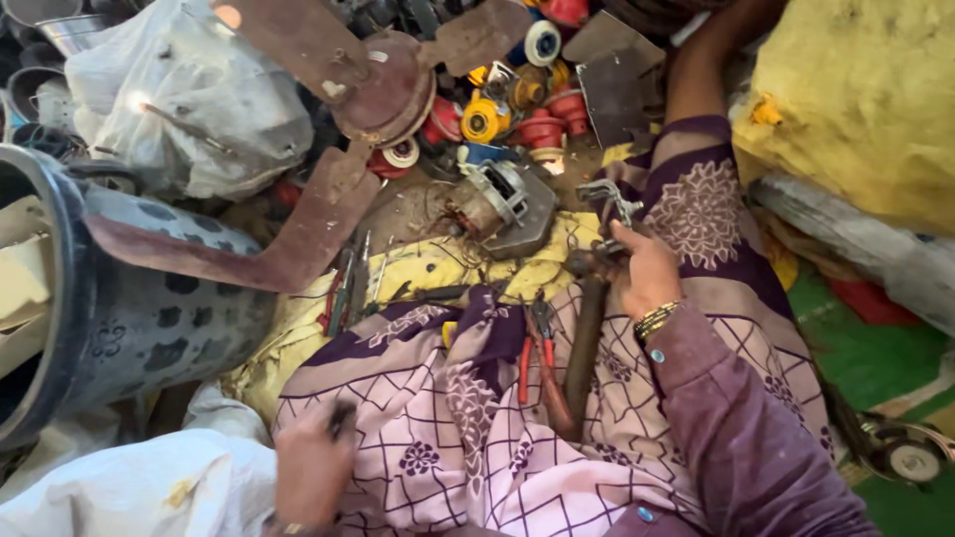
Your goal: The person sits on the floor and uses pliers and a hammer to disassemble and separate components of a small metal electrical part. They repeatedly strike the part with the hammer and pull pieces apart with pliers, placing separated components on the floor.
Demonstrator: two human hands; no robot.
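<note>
Hammer (585, 328) lies on my lap, head up by my right hand (647, 273), whose fingers curl round its top end. Left hand (313, 462) pinches a small dark tool (341, 418). Red-handled pliers (537, 348) lie just beside the hammer.

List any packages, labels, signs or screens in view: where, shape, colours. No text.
No signs, screens or readable labels.
White plastic bag: upper left behind the fan blades, crumpled, translucent white.
Yellow sack: upper right, bulging, fuzzy yellow.
White sack: bottom left beside the left hand, smooth white.
Cardboard pieces: far left inside the dark drum, flat, beige.
</note>
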